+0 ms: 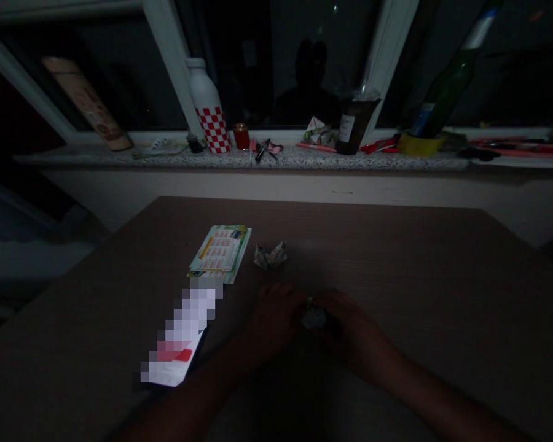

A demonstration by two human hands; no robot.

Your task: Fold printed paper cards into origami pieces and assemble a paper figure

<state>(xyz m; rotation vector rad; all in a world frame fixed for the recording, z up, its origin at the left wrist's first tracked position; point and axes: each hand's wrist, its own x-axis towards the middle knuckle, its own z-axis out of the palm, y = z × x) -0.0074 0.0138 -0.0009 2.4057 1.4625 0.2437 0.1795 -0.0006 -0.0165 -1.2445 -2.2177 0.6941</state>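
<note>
In the dim light, a small piece of folded paper is between my two hands, low over the table. My right hand curls around its right side, thumb and fingers closed on it. From the left, my left hand meets it with bent fingers pressed at its edge; shadow hides the exact fingertips. Just beyond my left hand lies a folded paper shape with two raised points. A stack of printed paper cards rests to its left. Closer to me is a lit phone, its screen partly pixelated.
The brown table reaches a wall under a stone windowsill. Along the sill stand a checkered bottle, a tan flask, a dark cup, a green bottle, a yellow container and several pens.
</note>
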